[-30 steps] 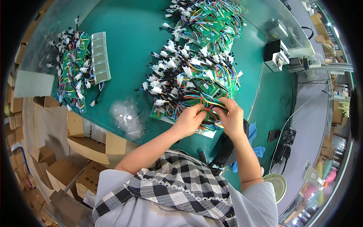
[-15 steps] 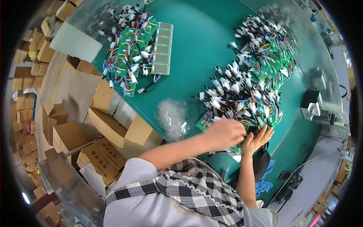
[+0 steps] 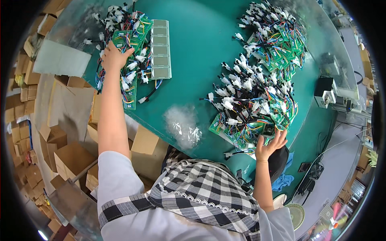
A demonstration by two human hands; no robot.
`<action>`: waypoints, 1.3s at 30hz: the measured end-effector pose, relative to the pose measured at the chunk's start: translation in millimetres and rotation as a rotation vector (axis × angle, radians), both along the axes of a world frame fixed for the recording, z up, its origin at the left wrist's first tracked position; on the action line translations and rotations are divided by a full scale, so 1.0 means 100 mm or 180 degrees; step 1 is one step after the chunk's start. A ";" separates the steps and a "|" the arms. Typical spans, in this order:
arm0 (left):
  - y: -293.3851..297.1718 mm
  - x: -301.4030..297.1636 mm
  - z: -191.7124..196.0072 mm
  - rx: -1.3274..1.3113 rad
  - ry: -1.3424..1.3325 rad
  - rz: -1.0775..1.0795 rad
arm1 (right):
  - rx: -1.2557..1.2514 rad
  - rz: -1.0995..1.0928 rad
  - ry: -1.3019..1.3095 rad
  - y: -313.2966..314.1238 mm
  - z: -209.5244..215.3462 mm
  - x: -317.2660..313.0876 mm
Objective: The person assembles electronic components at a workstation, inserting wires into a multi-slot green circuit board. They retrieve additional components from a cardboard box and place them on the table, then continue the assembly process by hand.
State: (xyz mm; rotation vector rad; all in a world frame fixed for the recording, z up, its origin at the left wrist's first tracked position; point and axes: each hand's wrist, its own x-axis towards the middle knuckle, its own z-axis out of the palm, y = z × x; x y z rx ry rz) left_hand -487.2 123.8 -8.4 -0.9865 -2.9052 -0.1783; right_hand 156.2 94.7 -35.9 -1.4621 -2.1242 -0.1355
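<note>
The work in hand appears to be the fetching of a wired circuit board, because the left hand (image 3: 113,59) reaches far out and lies over the left pile (image 3: 137,36) of green boards, on the far left part of the green surface (image 3: 197,64). Its fingers are spread, with the thumb standing apart, and I see no board gripped between them. The right hand (image 3: 268,149) is at the near edge of the front right pile (image 3: 252,96), also with loosened fingers; whether its fingertips touch the wires, I cannot tell. In my judgement, the next move calls for pinching one board by its edge and freeing its cables gently, since they are tangled with the others. The boards in the left pile have their long axis running mostly away from the person, the far end leaning somewhat to the right. Many of their white connectors point to the left and away. A panel strip (image 3: 161,49) lies just beside, lengthwise in nearly the same direction.
</note>
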 end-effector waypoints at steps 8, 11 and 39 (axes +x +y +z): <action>-0.16 0.03 0.80 0.0833 0.1272 -0.0654 | -0.0053 0.0098 -0.0061 -0.10 -0.18 -0.08; -0.33 0.01 1.38 0.2520 0.2149 -0.1402 | -0.0182 0.0325 0.0089 -0.13 -0.11 -0.01; -0.98 2.88 1.13 0.1322 -0.1559 -0.4467 | -0.6764 0.1647 0.6895 -0.37 0.90 -1.27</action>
